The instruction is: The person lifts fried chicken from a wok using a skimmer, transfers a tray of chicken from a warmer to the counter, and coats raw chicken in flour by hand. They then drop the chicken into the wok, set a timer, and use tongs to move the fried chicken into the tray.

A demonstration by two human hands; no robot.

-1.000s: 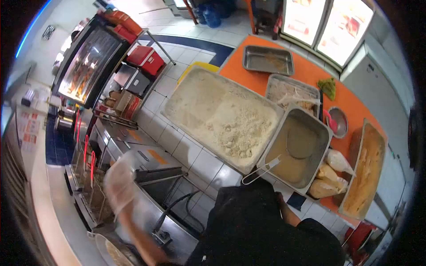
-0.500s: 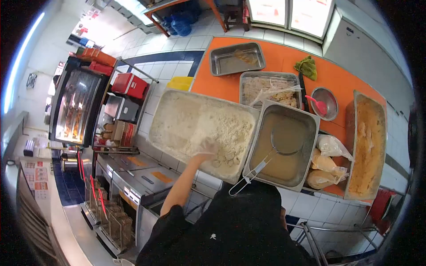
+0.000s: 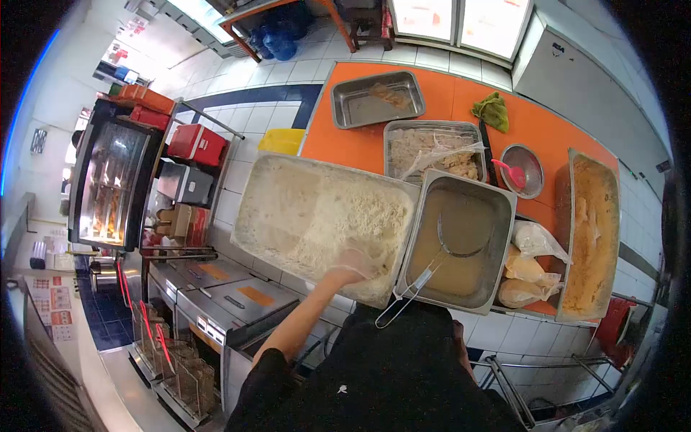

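My left hand [image 3: 353,266], pale with flour, is low in the near right part of a long metal tray [image 3: 248,209] of white flour. Its fingers are blurred, and whether they hold anything cannot be seen. Crumbly flour [image 3: 371,212] is heaped just beyond it. Right of this tray, a deep metal pan [image 3: 507,237] of cloudy brownish liquid holds a round wire strainer [image 3: 425,275], whose handle hangs over the near edge. A sliver of skin from my right arm or hand [image 3: 461,344] shows beside the black shirt; its fingers are hidden.
On the orange table [image 3: 338,147] are a metal pan [image 3: 345,108], a tray of battered pieces under plastic [image 3: 432,147], a green cloth [image 3: 491,112], a bowl with a pink scoop [image 3: 533,173], bagged powders [image 3: 529,270] and a long breading tray [image 3: 594,230]. Fryers [image 3: 237,299] stand left.
My left hand has moved right and slightly nearer within the flour tray. Round lumps that showed near the tray's near right corner are now mostly covered. The camera view has shifted a little.
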